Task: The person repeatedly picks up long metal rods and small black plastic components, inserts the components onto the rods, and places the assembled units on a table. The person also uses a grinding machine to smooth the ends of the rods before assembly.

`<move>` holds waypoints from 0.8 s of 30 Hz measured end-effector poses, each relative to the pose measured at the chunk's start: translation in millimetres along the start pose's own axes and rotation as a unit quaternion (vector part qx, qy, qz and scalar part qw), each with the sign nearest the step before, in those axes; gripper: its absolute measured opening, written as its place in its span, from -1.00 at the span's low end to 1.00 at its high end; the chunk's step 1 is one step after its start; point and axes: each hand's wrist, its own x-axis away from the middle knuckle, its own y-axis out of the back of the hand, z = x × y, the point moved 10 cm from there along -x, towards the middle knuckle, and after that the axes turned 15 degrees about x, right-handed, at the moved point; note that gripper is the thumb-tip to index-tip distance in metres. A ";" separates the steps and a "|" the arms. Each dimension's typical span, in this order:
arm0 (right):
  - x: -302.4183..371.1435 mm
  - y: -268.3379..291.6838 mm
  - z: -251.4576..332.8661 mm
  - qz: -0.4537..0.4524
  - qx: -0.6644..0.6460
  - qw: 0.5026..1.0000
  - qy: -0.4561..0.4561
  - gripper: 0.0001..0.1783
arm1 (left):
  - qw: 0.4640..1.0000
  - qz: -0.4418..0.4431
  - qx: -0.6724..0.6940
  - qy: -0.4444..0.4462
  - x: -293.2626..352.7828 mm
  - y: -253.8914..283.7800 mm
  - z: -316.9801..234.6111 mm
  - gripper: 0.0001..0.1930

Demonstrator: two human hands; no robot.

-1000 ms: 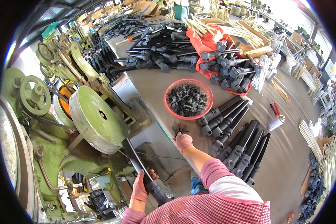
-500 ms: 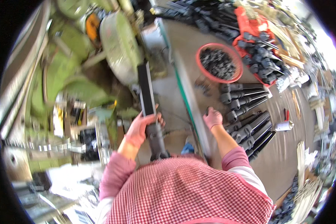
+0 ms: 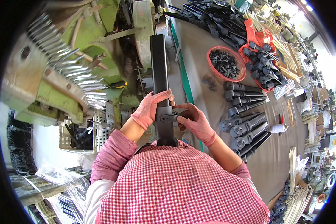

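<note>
A long black rectangular tube with a grey-black collar and lower end stands lengthwise in front of my apron, its lower end against the cloth. My left hand, in a pink glove, is wrapped round it just above the collar. On the collar's right side lies a small black slotted plastic piece. My right hand, also gloved in pink, pinches that piece between thumb and fingers, pressed to the tube. Its fingertips are partly hidden.
To the right, a brown table bears a red basket of small black parts, rows of black tubes, a spray can and a red bag with black fittings. Green machinery and a coil-like row of metal rods stand left.
My right hand has come from the table's edge to the tube with the small black piece. The tube has shifted slightly right and stands more upright; my left hand still holds it.
</note>
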 end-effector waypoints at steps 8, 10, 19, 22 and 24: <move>-8.4 -53.7 16.6 -0.105 0.364 0.924 0.044 -0.34 | 0.988 -0.021 0.062 -0.138 45.1 46.6 -41.8 -0.84; -11.4 -88.3 25.9 -0.091 0.487 0.861 0.113 -0.12 | 0.975 -0.057 0.118 -0.178 56.8 71.1 -48.6 -0.86; -61.0 -214.4 -13.7 0.104 0.295 0.950 0.000 -0.39 | 0.945 -0.094 0.155 -0.273 159.6 161.2 -86.1 -0.73; -89.3 -247.9 1.5 0.121 0.237 0.963 0.030 -0.46 | 0.938 -0.116 0.094 -0.314 206.8 185.9 -95.4 -0.67; -109.3 -259.0 1.9 0.130 0.199 0.971 -0.030 -0.47 | 0.926 -0.194 0.078 -0.314 229.1 212.7 -102.9 -0.69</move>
